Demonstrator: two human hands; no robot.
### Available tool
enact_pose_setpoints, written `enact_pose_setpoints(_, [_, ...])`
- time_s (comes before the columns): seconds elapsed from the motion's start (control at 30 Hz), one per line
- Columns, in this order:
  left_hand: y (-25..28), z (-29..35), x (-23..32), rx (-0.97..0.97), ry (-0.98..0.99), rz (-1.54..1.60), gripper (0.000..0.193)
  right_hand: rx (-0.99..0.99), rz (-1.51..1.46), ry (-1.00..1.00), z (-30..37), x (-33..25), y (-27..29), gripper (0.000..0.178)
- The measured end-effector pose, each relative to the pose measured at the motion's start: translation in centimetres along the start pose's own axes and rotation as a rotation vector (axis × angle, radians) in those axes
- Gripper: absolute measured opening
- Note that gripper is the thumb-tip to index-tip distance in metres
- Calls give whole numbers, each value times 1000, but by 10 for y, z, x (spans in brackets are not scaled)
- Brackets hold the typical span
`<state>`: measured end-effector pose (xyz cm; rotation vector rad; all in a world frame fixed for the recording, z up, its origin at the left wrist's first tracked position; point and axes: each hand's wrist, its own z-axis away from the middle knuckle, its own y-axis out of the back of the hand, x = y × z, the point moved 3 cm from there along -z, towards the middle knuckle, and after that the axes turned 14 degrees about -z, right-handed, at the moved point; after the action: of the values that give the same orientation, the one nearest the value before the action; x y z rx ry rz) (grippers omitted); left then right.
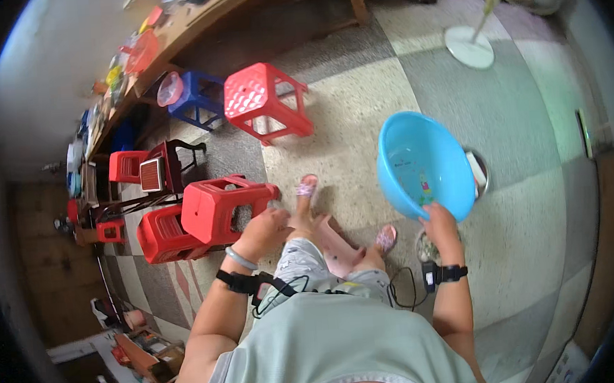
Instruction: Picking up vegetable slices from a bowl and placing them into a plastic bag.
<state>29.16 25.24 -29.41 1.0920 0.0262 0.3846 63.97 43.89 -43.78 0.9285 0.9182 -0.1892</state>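
Observation:
A large light-blue plastic basin point(418, 152) is tilted toward me at my right, a few small coloured marks showing on its inside. My right hand point(440, 225) is closed on its near rim. My left hand point(270, 226) is held in front of my left thigh, beside a red plastic stool point(209, 212). Its fingers are curled together; whether anything is between them is hidden. Between my legs stands a low pink stool point(336, 250).
Another red stool point(247, 99) and a blue stool point(197, 96) with a pink bowl point(169, 88) stand ahead. A long wooden table point(196, 25) runs along the left wall. A fan's white base point(469, 47) is far right. A cable point(403, 295) hangs near my right leg.

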Motion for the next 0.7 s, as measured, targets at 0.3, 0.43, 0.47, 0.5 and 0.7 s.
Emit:
enact_pose_setpoints(0.3, [18,-112,-78,149,-120,215,35,-176,130,203,-103,-114,-20,7])
enact_pose_setpoints(0.43, [26,-175,-113,55,51,514,59,-248,177,234,-160,-168,-34,10])
enact_pose_setpoints(0.47, [19,-191,-127,103,126,609,71,-256,188,239,-176,-183,-38,10])
enact_pose_setpoints(0.5, [-2,-209,-146,177,201,610,75,-247,203,289,-192,-198,-44,12])
enact_pose_setpoints(0.7, [38,-247,-172,-115,388,1284,60,-246,233,446,-267,-237,-72,18])
